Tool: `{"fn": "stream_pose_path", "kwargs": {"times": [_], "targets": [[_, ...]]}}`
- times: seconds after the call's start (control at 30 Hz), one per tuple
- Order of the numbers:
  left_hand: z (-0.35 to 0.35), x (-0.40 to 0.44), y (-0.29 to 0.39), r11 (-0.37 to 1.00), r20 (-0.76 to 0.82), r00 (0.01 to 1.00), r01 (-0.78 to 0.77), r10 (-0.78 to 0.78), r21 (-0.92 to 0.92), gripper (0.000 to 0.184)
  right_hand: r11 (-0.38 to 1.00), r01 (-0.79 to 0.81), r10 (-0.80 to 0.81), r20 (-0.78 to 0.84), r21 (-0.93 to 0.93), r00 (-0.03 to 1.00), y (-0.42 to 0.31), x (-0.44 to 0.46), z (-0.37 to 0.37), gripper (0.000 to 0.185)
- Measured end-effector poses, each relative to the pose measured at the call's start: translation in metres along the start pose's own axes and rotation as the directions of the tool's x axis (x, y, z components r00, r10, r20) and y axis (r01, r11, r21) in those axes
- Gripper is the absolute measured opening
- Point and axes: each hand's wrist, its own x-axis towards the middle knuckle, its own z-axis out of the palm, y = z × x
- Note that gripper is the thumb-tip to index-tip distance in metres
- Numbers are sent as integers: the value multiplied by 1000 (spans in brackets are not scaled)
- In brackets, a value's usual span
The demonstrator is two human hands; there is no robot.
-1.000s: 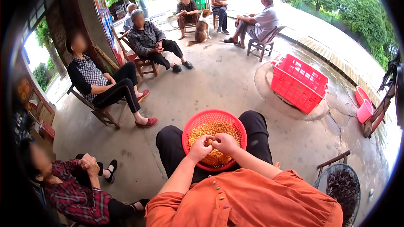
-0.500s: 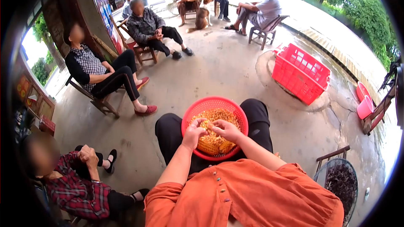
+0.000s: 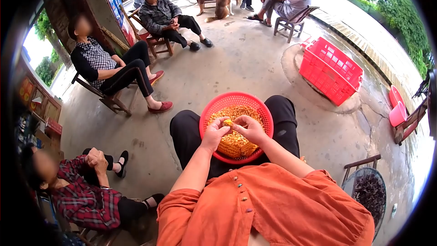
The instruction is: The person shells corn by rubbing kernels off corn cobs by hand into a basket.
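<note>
A round red plastic basket [image 3: 268, 130] rests on my lap between dark trouser legs. Loose yellow corn kernels [image 3: 243, 110] fill its far part, and corn cobs with kernels on them [image 3: 234, 146] lie in the near part. Above the corn, my left hand [image 3: 215, 133] is closed round a small yellow piece of corn [image 3: 228, 122]. My right hand [image 3: 249, 129] meets it from the right, fingers bent and pressed at the same piece. The lower side of that piece is hidden by the fingers.
Beyond my knees stands a red crate [image 3: 330, 70]. Seated people [image 3: 107, 68] are at the left and far side, one in a plaid shirt [image 3: 86, 200] near my left. A dog [image 3: 223, 2] sits farther off. A net-covered container [image 3: 369, 191] is at my right.
My hands have drawn closer together, and the yellow piece between them now shows. The view has shifted, so the basket and crate sit differently in the picture.
</note>
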Motion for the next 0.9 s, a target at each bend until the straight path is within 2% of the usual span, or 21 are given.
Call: {"fn": "stream_pose_path", "kwargs": {"times": [0.03,0.1,0.2,0.3,0.37,0.5,0.57,0.6,0.67,0.7,0.77,0.9], "targets": [[0,0,-1,1000,1,1000,1,-1,-1,32,999,18,-18,-7,-34,1000,-1,0,0,24],[1,0,-4,992,20,1000,-20,18,128,32,997,36,-37,-14,-68,999,-5,0,1,23],[1,1,-7,984,57,998,-46,37,170,32,995,-1,-1,-16,-102,1000,-10,-2,2,21],[1,-1,-5,990,36,999,-24,19,138,33,998,1,-3,-23,-67,1000,-2,0,3,19],[2,0,-5,990,41,999,-17,11,138,33,999,-15,15,-5,39,1000,-3,0,3,17],[1,0,-5,993,63,998,-1,-6,119,33,999,-17,16,18,34,1000,6,1,1,19],[2,0,-6,989,66,998,-4,-6,146,33,996,7,-11,-39,-89,999,4,-1,2,18],[2,0,-6,985,70,998,-6,-6,173,32,996,8,-11,-41,-89,999,5,-1,3,18],[2,1,-8,978,86,996,-12,-6,208,32,953,82,-118,-108,-292,987,6,-2,6,16],[1,2,-10,970,100,995,-19,-5,242,32,953,82,-118,-109,-292,987,2,-3,7,16],[-1,3,-13,969,103,995,-26,0,247,32,880,153,-227,-116,-450,967,-6,-4,9,15],[0,3,-14,957,103,994,-51,22,285,33,849,208,-301,-121,-486,946,-4,-3,12,13]]}}
